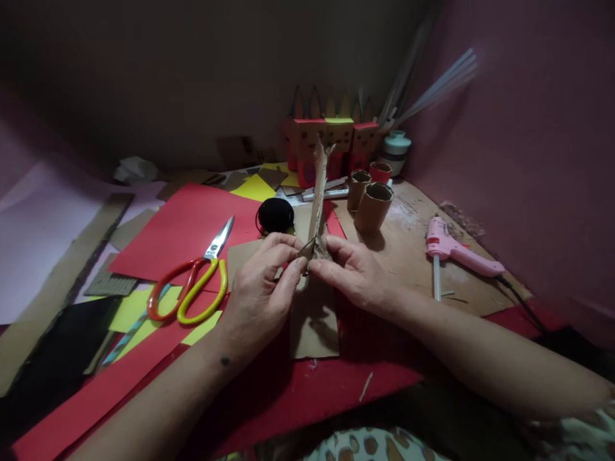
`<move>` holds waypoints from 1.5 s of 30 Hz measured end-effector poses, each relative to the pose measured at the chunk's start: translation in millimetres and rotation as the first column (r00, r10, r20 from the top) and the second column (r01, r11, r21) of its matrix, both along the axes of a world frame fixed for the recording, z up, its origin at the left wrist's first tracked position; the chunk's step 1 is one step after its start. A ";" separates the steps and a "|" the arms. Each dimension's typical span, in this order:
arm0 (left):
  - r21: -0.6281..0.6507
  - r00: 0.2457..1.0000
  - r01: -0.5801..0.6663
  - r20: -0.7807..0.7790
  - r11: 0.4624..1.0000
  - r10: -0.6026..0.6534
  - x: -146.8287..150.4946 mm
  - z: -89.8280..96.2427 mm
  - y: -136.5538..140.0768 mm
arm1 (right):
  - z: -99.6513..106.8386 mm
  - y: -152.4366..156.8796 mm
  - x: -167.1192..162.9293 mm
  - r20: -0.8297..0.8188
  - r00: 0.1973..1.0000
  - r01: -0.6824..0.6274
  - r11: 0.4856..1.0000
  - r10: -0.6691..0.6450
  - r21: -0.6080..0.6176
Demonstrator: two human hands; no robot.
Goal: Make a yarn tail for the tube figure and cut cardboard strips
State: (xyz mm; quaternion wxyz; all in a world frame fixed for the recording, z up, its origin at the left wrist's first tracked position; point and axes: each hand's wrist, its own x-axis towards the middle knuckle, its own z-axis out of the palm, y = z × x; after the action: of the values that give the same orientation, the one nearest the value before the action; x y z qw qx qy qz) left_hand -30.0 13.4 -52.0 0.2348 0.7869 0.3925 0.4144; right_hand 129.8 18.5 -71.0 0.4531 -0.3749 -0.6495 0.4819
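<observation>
Between my two hands a torn strip of cardboard point(318, 198) stands upright, its lower end pinched in my fingers. My left hand point(269, 278) grips that end from the left, thumb and fingers closed. From the other side my right hand point(353, 269) pinches the same end, fingertips almost meeting the left ones. Beneath them a flat cardboard piece point(314, 326) lies on the red surface. Left of my hands are scissors point(202, 275) with one red and one yellow handle, blades apart. A round black object point(275, 216) sits just behind my left hand.
Cardboard tubes point(373, 208) and a pink glue gun point(456, 250) stand or lie to the right. Red paper point(182, 230), a black sheet point(72, 346) and a cardboard strip point(62, 282) cover the left. Box figures point(339, 134) and a jar point(396, 153) stand at the back.
</observation>
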 end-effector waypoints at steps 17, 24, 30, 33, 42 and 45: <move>-0.238 1.000 0.005 0.012 0.971 -0.002 -3.3 6.7 4.2 | 3.0 -0.6 0.4 -0.007 0.999 -0.046 0.996 0.046 -0.070; -0.290 0.999 -0.031 -0.036 0.957 0.022 -2.1 5.8 5.9 | 4.1 -2.0 -0.3 0.114 0.993 0.011 1.000 -0.013 0.021; -0.203 0.995 -0.059 -0.094 0.977 0.040 -1.4 1.9 3.9 | 0.4 -1.7 -0.9 0.130 0.991 0.020 0.995 -0.032 0.093; -0.111 0.981 -0.079 -0.183 0.991 0.058 0.1 2.0 1.5 | 0.3 -1.4 -1.3 0.185 0.982 0.020 0.991 -0.045 0.132; -0.227 0.993 0.024 -0.106 0.974 -0.049 -5.0 6.2 7.3 | 1.8 -0.4 -1.4 0.168 0.986 0.012 0.999 -0.020 0.048; -0.277 0.994 0.044 -0.086 0.960 -0.070 -7.7 9.3 8.4 | 0.2 0.0 -0.8 0.108 0.994 -0.021 0.999 0.024 -0.032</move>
State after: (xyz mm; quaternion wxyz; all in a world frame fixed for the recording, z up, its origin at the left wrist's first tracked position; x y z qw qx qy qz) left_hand -37.7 21.8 -42.7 0.3346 0.7765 0.4339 0.3111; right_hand 128.9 18.5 -70.8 0.4058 -0.4002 -0.6700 0.4756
